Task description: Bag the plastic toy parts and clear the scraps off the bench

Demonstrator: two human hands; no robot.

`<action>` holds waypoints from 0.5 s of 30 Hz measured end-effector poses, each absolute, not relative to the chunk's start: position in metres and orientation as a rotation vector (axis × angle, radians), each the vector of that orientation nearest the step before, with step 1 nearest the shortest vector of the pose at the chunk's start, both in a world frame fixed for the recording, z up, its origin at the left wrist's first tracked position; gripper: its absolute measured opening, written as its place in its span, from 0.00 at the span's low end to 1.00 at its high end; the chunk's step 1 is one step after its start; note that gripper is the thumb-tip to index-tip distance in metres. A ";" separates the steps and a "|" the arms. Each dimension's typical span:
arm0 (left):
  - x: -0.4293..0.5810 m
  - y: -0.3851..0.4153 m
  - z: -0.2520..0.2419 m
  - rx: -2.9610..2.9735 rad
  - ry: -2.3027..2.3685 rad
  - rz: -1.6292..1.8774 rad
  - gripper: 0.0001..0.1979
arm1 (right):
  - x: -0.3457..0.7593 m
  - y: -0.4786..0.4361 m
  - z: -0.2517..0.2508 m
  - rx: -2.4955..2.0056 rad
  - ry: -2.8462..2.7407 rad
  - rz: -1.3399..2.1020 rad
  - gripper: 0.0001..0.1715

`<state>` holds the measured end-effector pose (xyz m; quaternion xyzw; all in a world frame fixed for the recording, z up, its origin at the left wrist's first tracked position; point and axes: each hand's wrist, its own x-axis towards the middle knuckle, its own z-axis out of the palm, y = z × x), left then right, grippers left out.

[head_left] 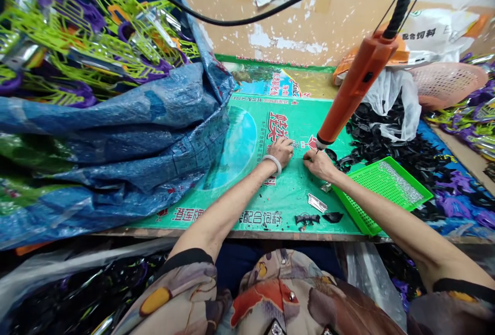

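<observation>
An orange electric screwdriver hangs tilted from a thick black cord, its tip pointing down at the fingertips of my right hand. Those fingers are pinched together right under the tip; whatever small piece they hold is too small to name. My left hand, with a pale bangle at the wrist, rests on the green printed sheet with its fingers curled in. What lies under them is hidden. Nearer my body are a shiny metal plate and dark plastic parts.
A green tray holding many small metal screws stands right, beside a heap of black plastic parts. At left, a blue tarp sack bulges with green and purple pieces. A pink basket sits back right.
</observation>
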<state>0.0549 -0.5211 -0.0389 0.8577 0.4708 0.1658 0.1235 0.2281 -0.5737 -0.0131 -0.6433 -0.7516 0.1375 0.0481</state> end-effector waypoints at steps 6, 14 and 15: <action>0.055 -0.523 -0.043 2.442 1.383 0.586 0.09 | 0.218 -0.579 -0.018 -1.971 -2.478 0.124 0.22; 0.043 -0.518 -0.041 2.127 1.439 0.891 0.07 | 0.211 -0.558 -0.022 -2.075 -2.201 0.299 0.24; 0.042 -0.518 -0.040 2.044 1.441 0.937 0.07 | 0.210 -0.553 -0.023 -2.057 -2.151 0.332 0.24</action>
